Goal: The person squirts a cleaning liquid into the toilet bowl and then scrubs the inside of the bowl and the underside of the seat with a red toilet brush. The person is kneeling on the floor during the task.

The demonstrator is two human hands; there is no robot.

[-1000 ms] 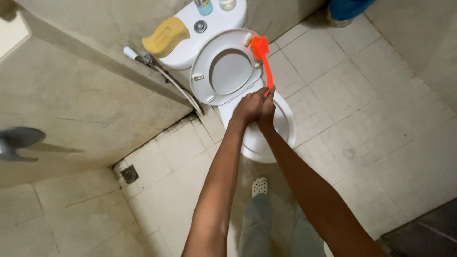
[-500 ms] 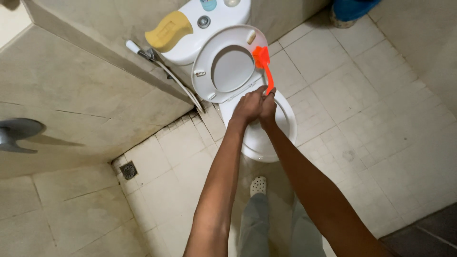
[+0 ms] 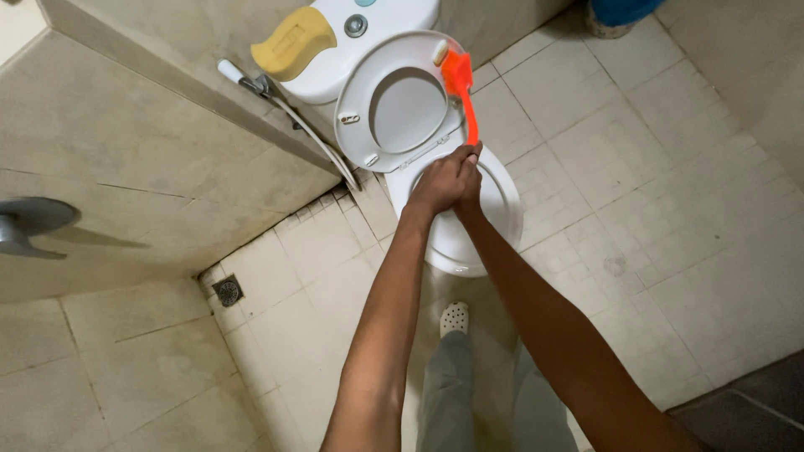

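Both my hands are clasped together over a white toilet bowl [image 3: 502, 219]. My left hand [image 3: 440, 182] wraps over my right hand [image 3: 471, 177], and both grip the handle of an orange toilet brush [image 3: 462, 88]. The brush sticks up from my fists, its head resting against the raised white seat and lid [image 3: 402, 105]. The bowl's inside is mostly hidden by my hands and arms.
A white cistern [image 3: 368, 25] with a yellow sponge-like object [image 3: 293, 42] on top stands behind. A spray hose [image 3: 289, 113] hangs on the tiled wall at left. A floor drain [image 3: 227, 290] sits in the corner. My white clog [image 3: 454, 318] stands before the bowl. A blue container [image 3: 624, 10] is at far right.
The view has shifted slightly, so the toilet sits higher in frame. The brush head has moved a little along the raised seat; my hands keep their grip.
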